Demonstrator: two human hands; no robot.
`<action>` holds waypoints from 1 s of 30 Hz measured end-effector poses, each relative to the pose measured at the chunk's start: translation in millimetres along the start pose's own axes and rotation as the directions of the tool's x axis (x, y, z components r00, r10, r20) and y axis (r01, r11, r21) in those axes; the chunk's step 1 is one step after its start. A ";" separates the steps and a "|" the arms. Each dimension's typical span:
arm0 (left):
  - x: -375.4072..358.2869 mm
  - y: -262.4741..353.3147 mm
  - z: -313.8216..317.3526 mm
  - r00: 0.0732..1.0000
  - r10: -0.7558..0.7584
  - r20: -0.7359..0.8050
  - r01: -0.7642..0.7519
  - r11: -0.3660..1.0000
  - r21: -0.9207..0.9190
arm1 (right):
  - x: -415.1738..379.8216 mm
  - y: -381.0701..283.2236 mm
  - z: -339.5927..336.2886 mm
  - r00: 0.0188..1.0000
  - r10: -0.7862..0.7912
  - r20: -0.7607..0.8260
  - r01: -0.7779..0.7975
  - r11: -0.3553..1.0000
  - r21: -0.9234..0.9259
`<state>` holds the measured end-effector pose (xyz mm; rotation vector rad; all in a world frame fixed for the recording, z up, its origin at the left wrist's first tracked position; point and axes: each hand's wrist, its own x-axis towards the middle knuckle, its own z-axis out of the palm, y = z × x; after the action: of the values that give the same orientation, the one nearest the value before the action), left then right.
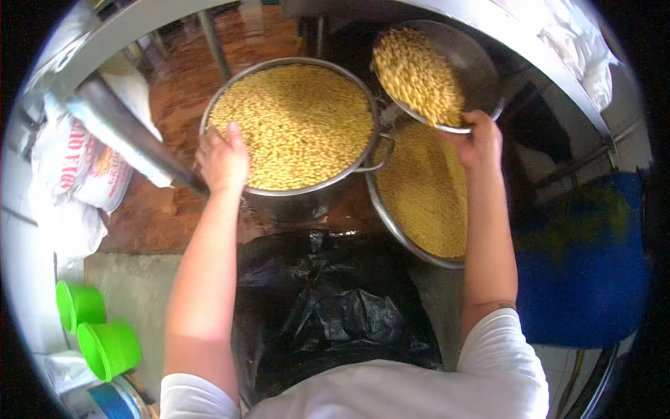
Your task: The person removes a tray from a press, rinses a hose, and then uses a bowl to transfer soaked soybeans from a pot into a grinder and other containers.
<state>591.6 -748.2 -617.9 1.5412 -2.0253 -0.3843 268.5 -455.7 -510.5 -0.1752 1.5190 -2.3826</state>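
A large metal pot (296, 192) is filled nearly to its rim with yellow beans (300, 126). My left hand (225, 159) rests on the pot's left rim, thumb over the beans, with its fingers partly hidden. At the right, my right hand (479, 140) grips the near rim of a metal bowl (478, 66). This bowl is tilted, and beans (419, 73) lie in its left part, reaching down to the near rim. Below it stands a wide metal basin (396, 227) holding more yellow beans (426, 195), partly covered by the bowl and my right arm.
Two green buckets (112, 349) stand at the lower left, below white printed sacks (84, 167). A metal table leg (132, 133) slants beside the pot. Black plastic (335, 300) lies in front of me. A blue container (586, 272) is at the right.
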 end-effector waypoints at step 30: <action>-5.5 0.7 -3.3 0.999 0.035 -0.012 -0.035 0.999 0.013 | 17.9 119.0 177.6 0.814 -0.094 0.573 0.581 0.099 -0.808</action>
<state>594.0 -742.4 -616.3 1.5098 -2.0465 -0.3474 321.6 -661.1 -542.3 -1.3591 2.7308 -0.9124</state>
